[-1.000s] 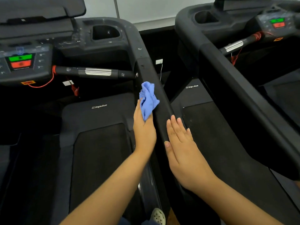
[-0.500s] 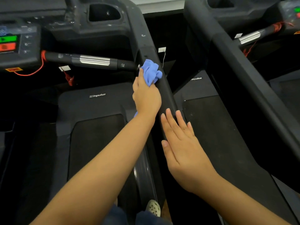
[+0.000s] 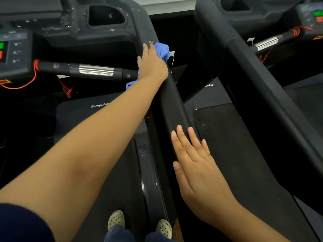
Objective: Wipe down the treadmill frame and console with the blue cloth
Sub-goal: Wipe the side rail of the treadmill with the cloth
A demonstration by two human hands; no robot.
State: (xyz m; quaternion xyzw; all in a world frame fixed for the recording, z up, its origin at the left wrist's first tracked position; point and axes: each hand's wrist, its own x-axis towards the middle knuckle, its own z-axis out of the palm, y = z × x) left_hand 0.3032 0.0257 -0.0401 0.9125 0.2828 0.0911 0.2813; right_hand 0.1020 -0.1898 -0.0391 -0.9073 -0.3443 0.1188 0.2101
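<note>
My left hand [image 3: 152,64] presses the blue cloth [image 3: 163,50] onto the black right side rail [image 3: 172,100] of the treadmill, just above where the cross handlebar [image 3: 90,69] joins it. Part of the cloth sticks out beyond my fingers and a corner hangs below my wrist. My right hand [image 3: 195,165] lies flat and open on the lower end of the same rail, holding nothing. The console [image 3: 12,51] with green and red buttons is at the far left, and a dusty cup holder [image 3: 106,15] sits above.
A second treadmill [image 3: 262,70] stands close on the right, its rail running diagonally. A red safety cord [image 3: 31,79] hangs from the console. The running belt [image 3: 108,154] lies below, and my feet in pale clogs [image 3: 116,219] stand on it.
My left hand has slid the cloth up the rail toward the console end, and my arm has stretched out. My right hand stays flat on the lower rail.
</note>
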